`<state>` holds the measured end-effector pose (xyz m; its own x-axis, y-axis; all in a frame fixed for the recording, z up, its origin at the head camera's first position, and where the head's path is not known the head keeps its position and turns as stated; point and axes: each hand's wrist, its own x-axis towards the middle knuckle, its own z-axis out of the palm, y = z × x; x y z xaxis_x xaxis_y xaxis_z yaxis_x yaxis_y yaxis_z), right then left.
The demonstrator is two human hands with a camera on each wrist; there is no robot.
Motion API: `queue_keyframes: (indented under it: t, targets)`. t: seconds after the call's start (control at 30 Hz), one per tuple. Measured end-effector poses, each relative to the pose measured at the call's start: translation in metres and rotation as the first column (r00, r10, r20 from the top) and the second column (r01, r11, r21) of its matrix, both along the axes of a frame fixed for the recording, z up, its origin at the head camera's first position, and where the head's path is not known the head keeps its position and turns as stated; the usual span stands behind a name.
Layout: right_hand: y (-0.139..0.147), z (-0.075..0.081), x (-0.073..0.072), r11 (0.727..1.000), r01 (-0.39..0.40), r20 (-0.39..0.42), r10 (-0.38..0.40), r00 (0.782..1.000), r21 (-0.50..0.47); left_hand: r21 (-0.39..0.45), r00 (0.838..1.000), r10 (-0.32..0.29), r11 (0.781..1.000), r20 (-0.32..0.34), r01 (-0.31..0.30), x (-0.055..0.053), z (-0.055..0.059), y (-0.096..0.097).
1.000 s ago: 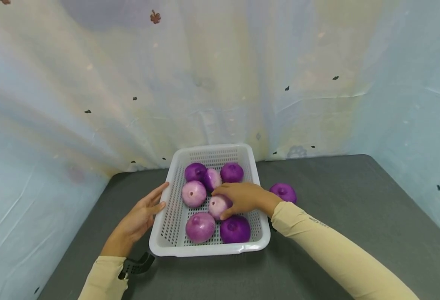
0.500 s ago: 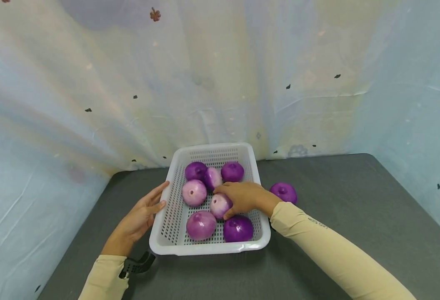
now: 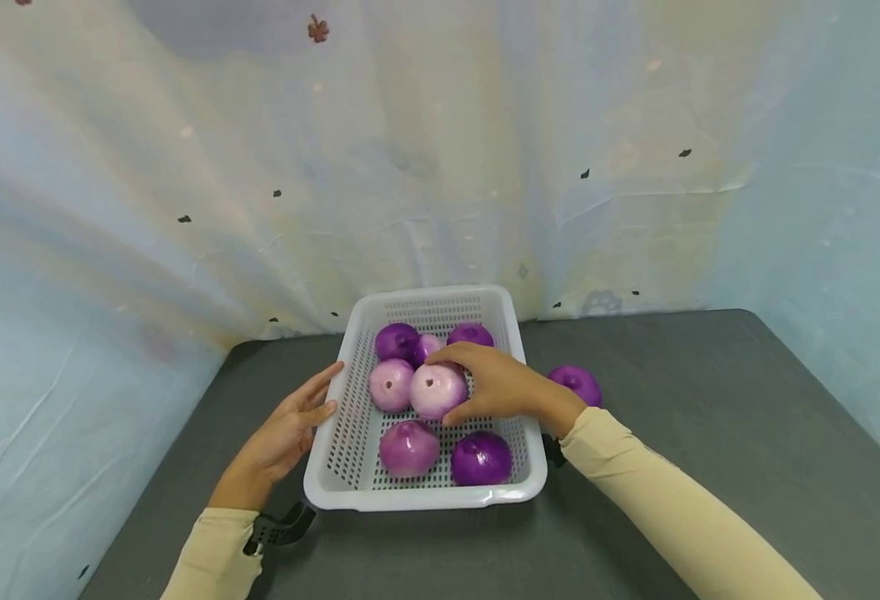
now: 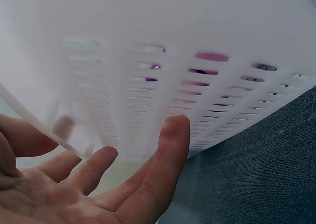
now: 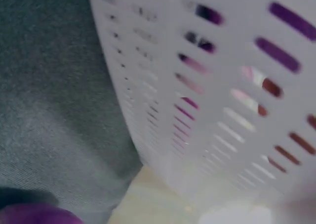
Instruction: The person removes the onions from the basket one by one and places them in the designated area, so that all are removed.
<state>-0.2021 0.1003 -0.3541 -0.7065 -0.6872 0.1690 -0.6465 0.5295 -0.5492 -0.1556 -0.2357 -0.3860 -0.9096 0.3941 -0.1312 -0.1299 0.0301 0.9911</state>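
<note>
The right hand point(image 3: 496, 383) grips the pale onion point(image 3: 437, 393) between thumb and fingers; the round bulb, with no clear long axis, lies left of its palm, within the basket's point(image 3: 425, 500) outline, among other onions point(image 3: 409, 449). The left hand point(image 3: 282, 437), farther off, rests fairly straight fingers at the left rim. The dark table point(image 3: 680, 433) meets a pale curtain point(image 3: 447, 150), with an outer onion point(image 3: 577, 382) just right of the basket.
</note>
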Motion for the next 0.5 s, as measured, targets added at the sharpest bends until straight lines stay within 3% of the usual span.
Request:
queue_keyframes:
  t: [0.27, 0.5]
  targets:
    - [0.002, 0.005, 0.003, 0.986, 0.023, -0.028, -0.028, 0.999, -0.164, -0.008, 1.000, 0.002, 1.000, -0.009, -0.002, -0.001, -0.002, -0.001]
    - [0.002, -0.008, 0.001, 0.986, -0.015, -0.063, 0.005, 0.998, -0.165, -0.015, 1.000, 0.010, 1.000, -0.009, -0.010, -0.002, -0.002, -0.001]
